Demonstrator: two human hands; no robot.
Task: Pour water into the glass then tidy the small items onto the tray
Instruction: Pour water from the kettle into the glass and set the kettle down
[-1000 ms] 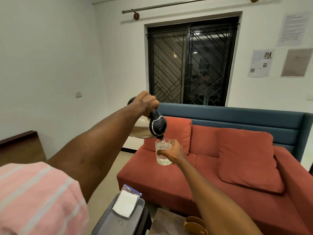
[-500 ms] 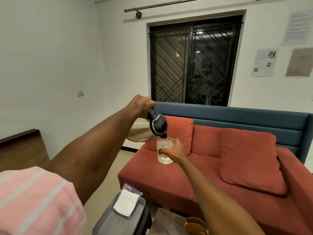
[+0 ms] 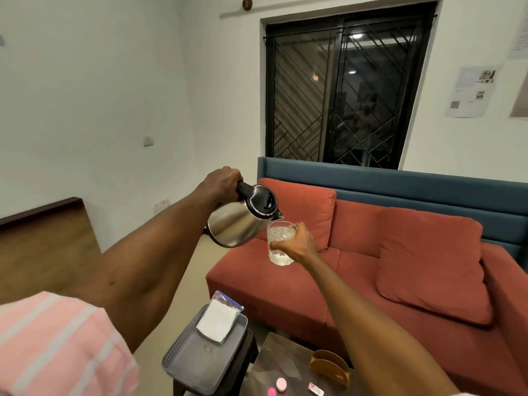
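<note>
- glass held in the air above the sofa, water inside; right hand fingers wrapped round it
- kettle tilted, spout at the glass rim; left hand grips its handle
- tray by the table left edge, holding a white packet

- Red sofa with a blue backrest stands against the far wall, under the window.
- Two red cushions on the sofa: one at its left end, one towards the right.
- Dark window fitted with a black metal grille.
- Printed paper sheet fixed to the white wall right of the window.
- Wall switch on the left wall.
- Wooden panel at the left edge.
</note>
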